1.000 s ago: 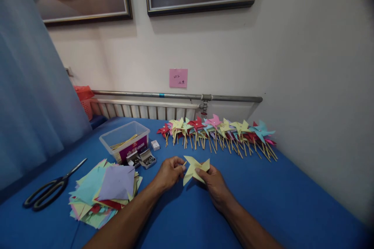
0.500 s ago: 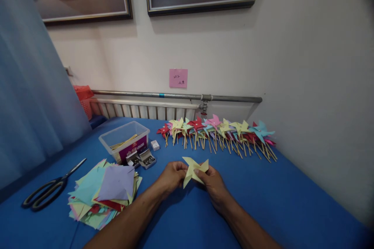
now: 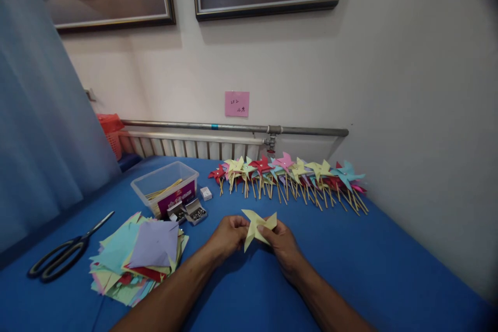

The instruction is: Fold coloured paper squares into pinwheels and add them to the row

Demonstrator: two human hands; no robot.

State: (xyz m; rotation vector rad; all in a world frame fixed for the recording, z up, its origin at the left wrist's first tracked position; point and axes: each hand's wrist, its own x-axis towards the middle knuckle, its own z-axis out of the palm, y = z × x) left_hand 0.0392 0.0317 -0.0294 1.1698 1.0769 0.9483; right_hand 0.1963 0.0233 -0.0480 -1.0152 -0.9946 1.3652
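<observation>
Over the blue cover, a pale yellow folded paper pinwheel (image 3: 254,225) is held up between my two hands, with no stick visible on it. My right hand (image 3: 285,244) pinches it, thumb pressed near its centre and fingers behind. At its left edge, my left hand (image 3: 230,234) is closed, fingers curled and fingertips against the paper; anything small between them is hidden. To the left lies a pile of coloured paper squares (image 3: 153,244), purple on top. Two small open boxes of metal pins (image 3: 195,212) stand ahead of my left hand.
Finished pinwheels on sticks (image 3: 299,168) lie in a row at the back. A clear plastic tub (image 3: 142,189) holds thin wooden sticks. A small white box (image 3: 206,193) stands beside it. Black-handled scissors (image 3: 70,251) lie far left, near a blue curtain (image 3: 42,114).
Almost nothing differs. Both hands keep hold of the yellow pinwheel in the same place; the whole view has shifted very slightly.
</observation>
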